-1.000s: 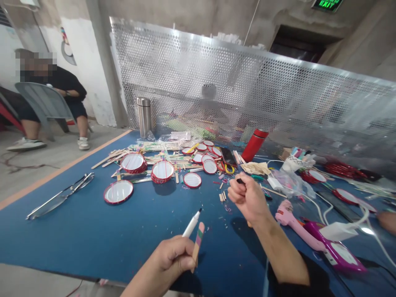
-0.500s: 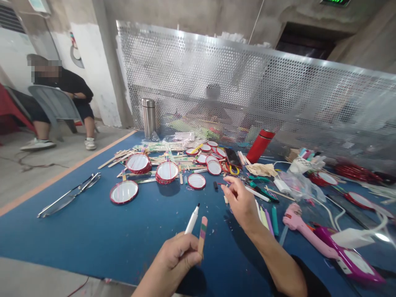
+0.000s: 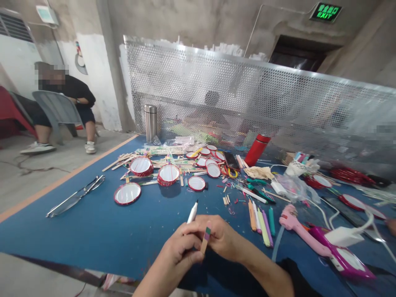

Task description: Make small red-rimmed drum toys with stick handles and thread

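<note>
My left hand (image 3: 181,249) is closed around an uncapped white marker (image 3: 192,213), its dark tip pointing up, and a wooden craft stick (image 3: 204,244). Green and purple bands colour the stick near its upper end. My right hand (image 3: 225,239) is closed against that upper end, its thumb at the stick and its other fingertips partly hidden behind my left hand. Beyond both hands lie several round red-rimmed mirrors (image 3: 127,193), some stacked. A small dark marker cap (image 3: 206,185) appears beside the nearest middle mirror (image 3: 196,183).
Coloured markers (image 3: 262,227), a pink glue gun (image 3: 305,231) and a purple-framed object (image 3: 349,258) lie at right. Eyeglasses (image 3: 76,196) rest at left. A steel flask (image 3: 151,123) and red bottle (image 3: 257,150) stand before a perforated metal panel (image 3: 192,78). A person (image 3: 71,95) sits far left.
My right hand has moved left and toward me, from near the loose items to the craft stick's upper end. My left hand still holds marker and stick. The view has tilted slightly upward.
</note>
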Demonstrator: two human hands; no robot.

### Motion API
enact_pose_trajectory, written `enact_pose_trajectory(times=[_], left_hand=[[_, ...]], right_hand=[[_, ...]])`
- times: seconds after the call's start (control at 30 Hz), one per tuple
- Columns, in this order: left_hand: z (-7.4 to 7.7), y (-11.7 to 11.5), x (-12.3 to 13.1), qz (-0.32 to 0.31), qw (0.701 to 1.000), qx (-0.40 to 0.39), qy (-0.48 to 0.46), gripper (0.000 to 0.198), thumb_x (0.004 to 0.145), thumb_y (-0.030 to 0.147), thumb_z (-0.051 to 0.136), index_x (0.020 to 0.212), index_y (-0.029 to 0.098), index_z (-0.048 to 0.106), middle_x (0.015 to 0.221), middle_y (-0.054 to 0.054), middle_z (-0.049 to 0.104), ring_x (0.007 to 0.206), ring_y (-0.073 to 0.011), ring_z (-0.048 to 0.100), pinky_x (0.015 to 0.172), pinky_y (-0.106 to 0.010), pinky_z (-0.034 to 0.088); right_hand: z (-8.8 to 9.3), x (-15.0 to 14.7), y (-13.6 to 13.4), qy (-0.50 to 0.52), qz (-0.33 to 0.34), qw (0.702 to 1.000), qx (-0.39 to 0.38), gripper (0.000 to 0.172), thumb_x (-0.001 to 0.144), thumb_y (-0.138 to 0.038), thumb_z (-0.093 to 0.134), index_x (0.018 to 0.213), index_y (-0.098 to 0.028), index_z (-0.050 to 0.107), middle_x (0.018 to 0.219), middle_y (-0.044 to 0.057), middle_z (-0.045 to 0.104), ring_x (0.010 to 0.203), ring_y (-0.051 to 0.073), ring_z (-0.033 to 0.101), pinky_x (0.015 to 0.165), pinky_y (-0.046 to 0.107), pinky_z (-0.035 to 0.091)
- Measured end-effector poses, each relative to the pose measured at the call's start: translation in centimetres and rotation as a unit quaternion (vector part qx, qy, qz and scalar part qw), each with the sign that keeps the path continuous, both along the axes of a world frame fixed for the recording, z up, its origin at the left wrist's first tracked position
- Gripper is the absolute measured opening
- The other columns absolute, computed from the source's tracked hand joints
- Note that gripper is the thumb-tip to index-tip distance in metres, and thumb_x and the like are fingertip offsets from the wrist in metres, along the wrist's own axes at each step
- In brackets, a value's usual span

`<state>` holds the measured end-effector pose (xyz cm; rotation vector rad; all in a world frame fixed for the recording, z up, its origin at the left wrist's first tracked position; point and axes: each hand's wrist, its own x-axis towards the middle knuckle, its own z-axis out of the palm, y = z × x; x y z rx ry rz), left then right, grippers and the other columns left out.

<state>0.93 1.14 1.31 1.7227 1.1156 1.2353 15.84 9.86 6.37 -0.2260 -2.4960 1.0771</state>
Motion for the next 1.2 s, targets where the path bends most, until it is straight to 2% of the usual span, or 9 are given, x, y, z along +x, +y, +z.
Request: enact_pose_trajectory(times=[0.2, 0.37, 0.47, 0.57, 0.7, 0.77, 0.9, 1.07, 1.2], left_hand=[[1.0, -0.1, 0.1, -0.007, 0.998, -0.027, 0.048, 0.025, 0.086, 0.029, 0.056, 0.064, 0.018, 0.058, 0.084, -0.003, 0.057, 0.083, -0.0164, 0.052, 0.074, -0.023, 0.04], [1.0, 0.0, 0.0, -0.012, 0.997, -0.052, 0.053, 0.031, 0.087, 0.038, 0.054, 0.064, 0.017, 0.059, 0.077, -0.001, 0.051, 0.067, -0.0127, 0.048, 0.061, -0.021, 0.038], [0.9, 0.1, -0.2, -0.019, 0.997, -0.041, 0.066, 0.031, 0.086, 0.04, 0.055, 0.065, 0.018, 0.062, 0.073, 0.0, 0.05, 0.072, -0.0143, 0.049, 0.065, -0.021, 0.039], [1.2, 0.1, 0.0, 0.018, 0.997, -0.035, 0.064, 0.032, 0.086, 0.039, 0.054, 0.063, 0.018, 0.063, 0.073, -0.001, 0.051, 0.074, -0.015, 0.049, 0.067, -0.022, 0.04], [2.0, -0.2, 1.3, 0.134, 0.985, -0.05, 0.1, 0.029, 0.085, 0.029, 0.05, 0.06, 0.018, 0.059, 0.069, 0.0, 0.055, 0.071, -0.0155, 0.052, 0.069, -0.024, 0.041], [2.3, -0.4, 2.0, 0.153, 0.977, -0.06, 0.138, 0.026, 0.083, 0.024, 0.049, 0.06, 0.019, 0.059, 0.064, 0.001, 0.057, 0.067, -0.0153, 0.053, 0.067, -0.024, 0.04], [2.4, -0.6, 2.9, 0.139, 0.97, -0.071, 0.187, 0.023, 0.081, 0.018, 0.049, 0.061, 0.019, 0.061, 0.069, -0.001, 0.064, 0.069, -0.015, 0.058, 0.066, -0.023, 0.039], [2.0, -0.9, 3.2, 0.127, 0.966, -0.077, 0.21, 0.023, 0.082, 0.018, 0.05, 0.064, 0.019, 0.063, 0.07, 0.0, 0.066, 0.069, -0.0146, 0.06, 0.065, -0.022, 0.039], [1.4, -1.0, 3.3, 0.139, 0.965, -0.066, 0.211, 0.021, 0.083, 0.018, 0.05, 0.068, 0.019, 0.064, 0.071, 0.0, 0.067, 0.068, -0.0143, 0.06, 0.063, -0.021, 0.038]], right_hand=[[-0.2, 0.3, 0.0, -0.03, -0.071, 0.979, 0.188, 0.027, 0.095, -0.035, 0.045, 0.108, -0.018, 0.061, 0.089, 0.005, 0.066, 0.08, 0.014, 0.061, 0.07, 0.021, 0.045], [-0.4, 0.3, 0.0, -0.091, -0.107, 0.934, 0.33, 0.018, 0.092, -0.032, 0.051, 0.101, -0.019, 0.058, 0.086, 0.002, 0.065, 0.073, 0.013, 0.06, 0.061, 0.019, 0.04], [-0.9, 0.3, 0.6, -0.116, -0.128, 0.9, 0.401, 0.013, 0.093, -0.029, 0.048, 0.091, -0.021, 0.058, 0.077, -0.001, 0.063, 0.061, 0.011, 0.057, 0.052, 0.019, 0.035], [-1.2, 0.9, 2.0, -0.096, -0.231, 0.871, 0.422, 0.014, 0.093, -0.023, 0.045, 0.085, -0.021, 0.058, 0.069, -0.001, 0.063, 0.056, 0.011, 0.057, 0.05, 0.02, 0.032], [-0.2, 3.0, 3.8, -0.041, -0.414, 0.825, 0.382, 0.016, 0.09, -0.016, 0.042, 0.093, -0.017, 0.058, 0.075, 0.005, 0.067, 0.061, 0.016, 0.062, 0.053, 0.023, 0.036], [0.7, 4.4, 3.5, 0.001, -0.469, 0.811, 0.349, 0.015, 0.09, -0.018, 0.042, 0.095, -0.016, 0.056, 0.075, 0.005, 0.066, 0.062, 0.016, 0.062, 0.056, 0.024, 0.039], [1.5, 6.0, -0.6, 0.189, -0.479, 0.845, 0.142, 0.012, 0.088, -0.03, 0.055, 0.082, -0.02, 0.054, 0.061, -0.004, 0.054, 0.049, 0.011, 0.051, 0.05, 0.021, 0.041], [-1.8, 4.5, -7.2, 0.32, -0.475, 0.818, -0.054, 0.017, 0.09, -0.03, 0.052, 0.077, -0.02, 0.052, 0.048, -0.009, 0.045, 0.038, 0.008, 0.041, 0.039, 0.019, 0.033], [-5.0, 2.7, -9.1, 0.362, -0.461, 0.801, -0.121, 0.013, 0.092, -0.029, 0.049, 0.094, -0.018, 0.055, 0.061, -0.002, 0.061, 0.05, 0.012, 0.058, 0.046, 0.022, 0.043]])
